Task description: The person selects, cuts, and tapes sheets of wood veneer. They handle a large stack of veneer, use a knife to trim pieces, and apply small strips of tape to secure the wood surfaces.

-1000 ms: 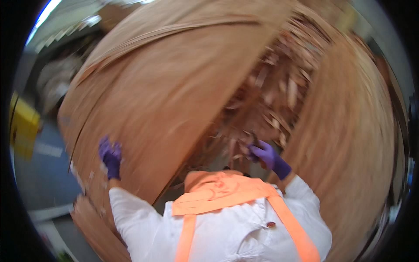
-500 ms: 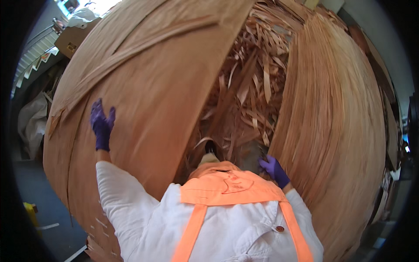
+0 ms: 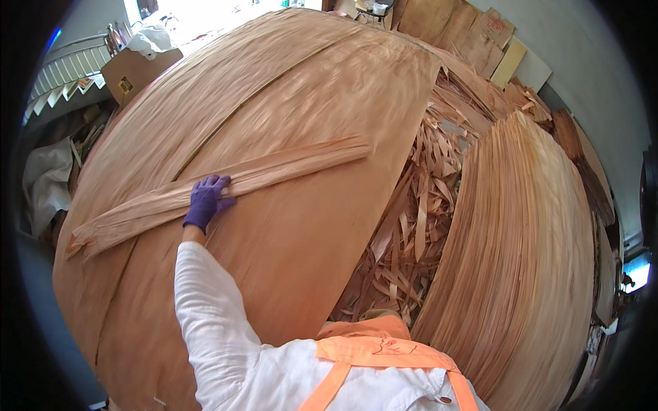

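My left hand [image 3: 208,201], in a purple glove, rests on a narrow strip of wood veneer [image 3: 295,166]. Its fingers are stretched out and its thumb stands apart. The strip lies slantwise over a broad, thin brown veneer sheet [image 3: 295,253], its left end ragged. A dark seam [image 3: 240,109] runs lengthwise between the sheets beyond the strip. My right hand is out of view. The orange apron [image 3: 384,353] over my white shirt hides the near end of the gap between the stacks.
Loose veneer scraps [image 3: 411,226] fill the gap right of the sheet. Beyond it stands a tall stack of veneer [image 3: 507,240] with layered edges. Boards [image 3: 473,38] lean on the far wall. A cardboard piece [image 3: 133,75] and white plastic [image 3: 51,178] are at the left.
My left hand has gone from above the near sheet to lie on the veneer strip. My right hand has left the view. The view has tilted up, showing more of the far end.
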Demonstrator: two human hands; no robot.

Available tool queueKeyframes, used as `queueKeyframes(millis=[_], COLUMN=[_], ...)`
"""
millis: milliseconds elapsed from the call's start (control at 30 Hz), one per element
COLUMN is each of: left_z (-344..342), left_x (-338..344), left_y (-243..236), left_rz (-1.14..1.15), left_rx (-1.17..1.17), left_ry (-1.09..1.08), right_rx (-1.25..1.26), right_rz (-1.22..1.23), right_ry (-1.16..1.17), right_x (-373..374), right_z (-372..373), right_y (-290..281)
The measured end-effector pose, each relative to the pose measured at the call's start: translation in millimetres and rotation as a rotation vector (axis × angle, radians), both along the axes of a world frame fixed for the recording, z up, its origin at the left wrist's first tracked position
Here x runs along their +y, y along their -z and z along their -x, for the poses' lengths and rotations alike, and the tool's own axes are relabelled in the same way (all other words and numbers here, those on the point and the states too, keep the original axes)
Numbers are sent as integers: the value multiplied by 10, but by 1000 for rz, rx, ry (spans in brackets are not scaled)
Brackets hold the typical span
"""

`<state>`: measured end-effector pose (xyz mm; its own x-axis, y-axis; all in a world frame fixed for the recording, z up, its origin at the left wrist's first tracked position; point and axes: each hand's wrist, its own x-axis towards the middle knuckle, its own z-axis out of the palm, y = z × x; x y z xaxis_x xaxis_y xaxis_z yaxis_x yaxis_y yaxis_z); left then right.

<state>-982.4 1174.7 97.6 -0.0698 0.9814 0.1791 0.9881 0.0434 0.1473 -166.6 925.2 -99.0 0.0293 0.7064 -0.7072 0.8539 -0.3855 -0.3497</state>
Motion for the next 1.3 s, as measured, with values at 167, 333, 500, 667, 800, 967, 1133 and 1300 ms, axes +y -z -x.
queueKeyframes(millis=[167, 333, 500, 667, 800, 967, 1133, 1300], left_z=[-139, -500, -1096, -1437, -1777, -1860, -1779, -2090], left_x=[166, 385, 1094, 2156, 3346, 4811, 6546, 7937], left_y=[-8, -237, -496, -476, -475, -336, -416, -533], left_rz=[-146, -310, -413, -617, -609, -744, -625, -715], left_rx=[127, 97, 61, 243, 216, 320, 349, 398], left_ry=[-19, -200, -238, -327, -366, -453, -630, -562], right_rx=[84, 154, 161, 229, 272, 216, 28, 6], right_rz=[-94, -189, -280, -132, -373, -478, -353, -320], right_ry=[-71, -123, -181, 24, -70, -38, 130, 159], right_x=[864, 2232, 3615, 4934, 5752, 6560, 7451, 8264], right_z=[-67, -173, -522, -715, -1007, -1122, -1355, -1669], right_y=[-3, 47, -30, -583, -238, -440, -581, -612])
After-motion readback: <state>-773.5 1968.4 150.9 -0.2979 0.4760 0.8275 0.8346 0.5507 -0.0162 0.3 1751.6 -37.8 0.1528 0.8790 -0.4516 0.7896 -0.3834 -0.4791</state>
